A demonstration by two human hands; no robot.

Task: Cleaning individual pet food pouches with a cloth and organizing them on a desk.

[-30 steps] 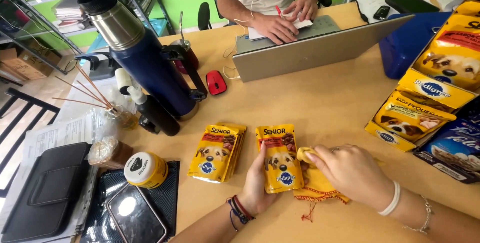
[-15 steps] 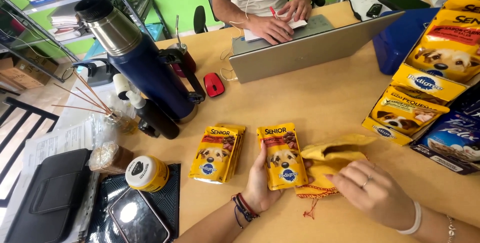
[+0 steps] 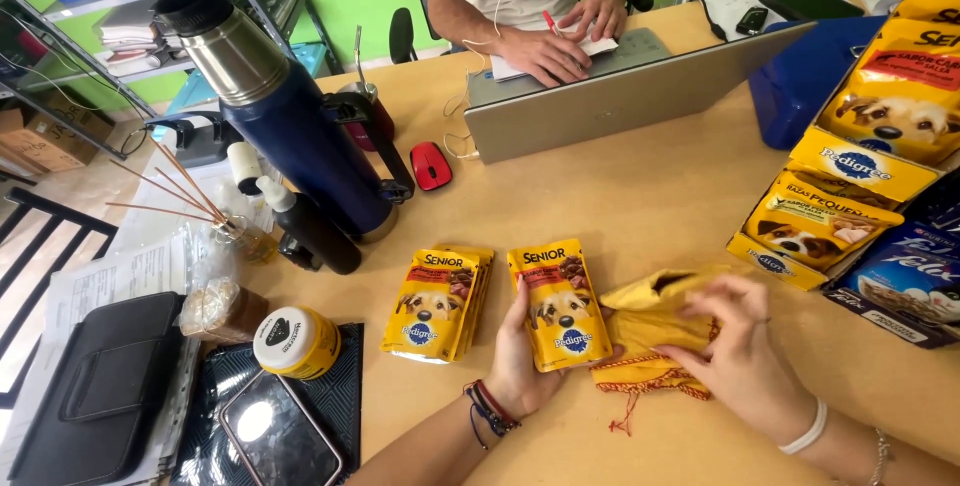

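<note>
My left hand (image 3: 520, 351) holds a yellow pet-food pouch (image 3: 555, 301) with a dog pictured on it, flat on the wooden table (image 3: 640, 196). My right hand (image 3: 740, 346) grips the rim of a yellow cloth bag (image 3: 650, 331) with red fringe, and the bag's mouth is held open beside the pouch. A small stack of the same yellow pouches (image 3: 435, 304) lies just left of my left hand.
Display boxes of more pouches (image 3: 860, 146) stand at the right, next to a blue box (image 3: 800, 76). A large blue and steel flask (image 3: 290, 136), a dark bottle (image 3: 310, 231), a yellow jar (image 3: 295, 341), a phone (image 3: 275, 436) and a red mouse (image 3: 432, 166) lie left. Across the table a person writes behind an open laptop (image 3: 620, 96).
My right hand has lifted off the flat cloth bag and pulled its mouth open. My left hand stays on the single pouch. The camera has moved closer.
</note>
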